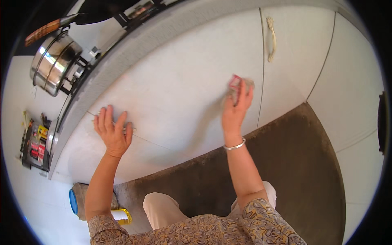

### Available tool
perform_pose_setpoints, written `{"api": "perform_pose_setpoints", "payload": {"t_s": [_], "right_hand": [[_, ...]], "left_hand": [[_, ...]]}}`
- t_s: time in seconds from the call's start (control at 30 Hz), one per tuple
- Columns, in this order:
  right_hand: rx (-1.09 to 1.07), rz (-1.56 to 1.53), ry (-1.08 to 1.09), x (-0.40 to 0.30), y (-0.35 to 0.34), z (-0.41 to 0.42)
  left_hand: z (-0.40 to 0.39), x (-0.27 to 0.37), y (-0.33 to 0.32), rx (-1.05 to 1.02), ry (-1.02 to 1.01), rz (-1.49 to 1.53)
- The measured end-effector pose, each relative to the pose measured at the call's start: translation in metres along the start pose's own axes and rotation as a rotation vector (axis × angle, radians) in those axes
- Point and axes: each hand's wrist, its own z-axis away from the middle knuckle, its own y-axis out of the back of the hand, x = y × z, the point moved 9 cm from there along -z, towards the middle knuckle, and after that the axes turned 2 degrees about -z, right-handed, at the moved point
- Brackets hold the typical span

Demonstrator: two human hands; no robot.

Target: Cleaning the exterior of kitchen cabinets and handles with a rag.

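Observation:
My left hand (pixel 113 131) rests with spread fingers at a cabinet door handle (pixel 124 128), mostly hidden beneath it; whether the fingers grip it I cannot tell. My right hand (pixel 237 108), with a silver bangle at the wrist, presses a crumpled cloth (pixel 250 83) with a red-edged pattern on the white cabinet door (pixel 183 82). The hand and cloth are slightly blurred. To the right of the cloth, past a door seam, a cream handle (pixel 271 39) is fixed on the neighbouring door.
Above the doors runs a grey countertop edge (pixel 147 46) with a gas stove. A stainless steel steamer pot (pixel 55 62) and a wooden-handled pan (pixel 43 32) stand there. A rack of packets (pixel 38 147) is at far left. Below sit a blue-lidded container (pixel 80 199) and a yellow bottle (pixel 122 216).

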Motion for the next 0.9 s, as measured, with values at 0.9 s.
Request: {"api": "perform_pose_setpoints", "payload": {"t_s": [0.9], "right_hand": [[-0.127, 0.152, 0.654, -0.172, -0.073, 0.016]], "left_hand": [[-0.004, -0.018, 0.005, 0.177, 0.053, 0.196]]}}
